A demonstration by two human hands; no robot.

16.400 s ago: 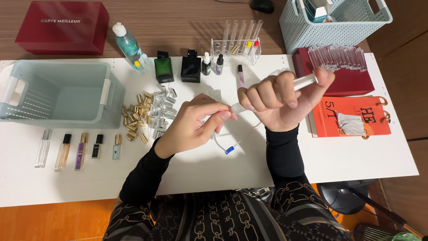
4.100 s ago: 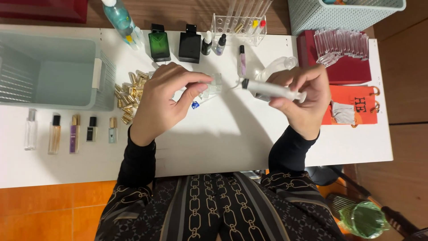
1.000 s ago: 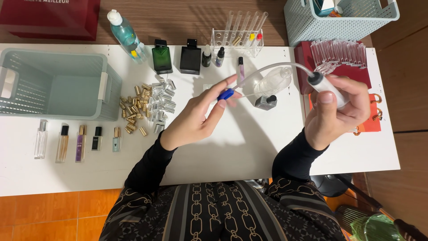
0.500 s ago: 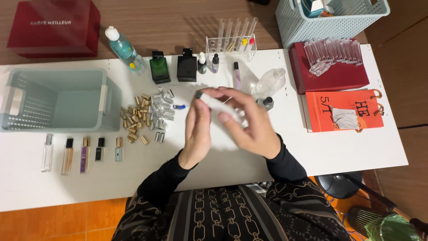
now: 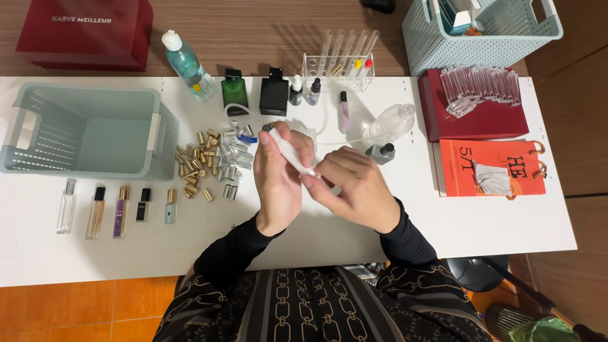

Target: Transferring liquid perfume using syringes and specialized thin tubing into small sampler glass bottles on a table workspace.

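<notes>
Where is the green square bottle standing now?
The green square bottle stands at the table's far edge, between the blue-green plastic bottle and the black square bottle.

Shiny gold and silver metal caps [image 5: 212,166] lie on a smooth matt white table [image 5: 443,221] beside a ribbed plastic basket [image 5: 82,130].

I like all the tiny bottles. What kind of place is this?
Probably a home or small workshop table for filling perfume samples. There are square perfume bottles, a row of small spray vials, a heap of gold and silver caps and a rack of clear tubes. Both hands hold a white syringe.
</notes>
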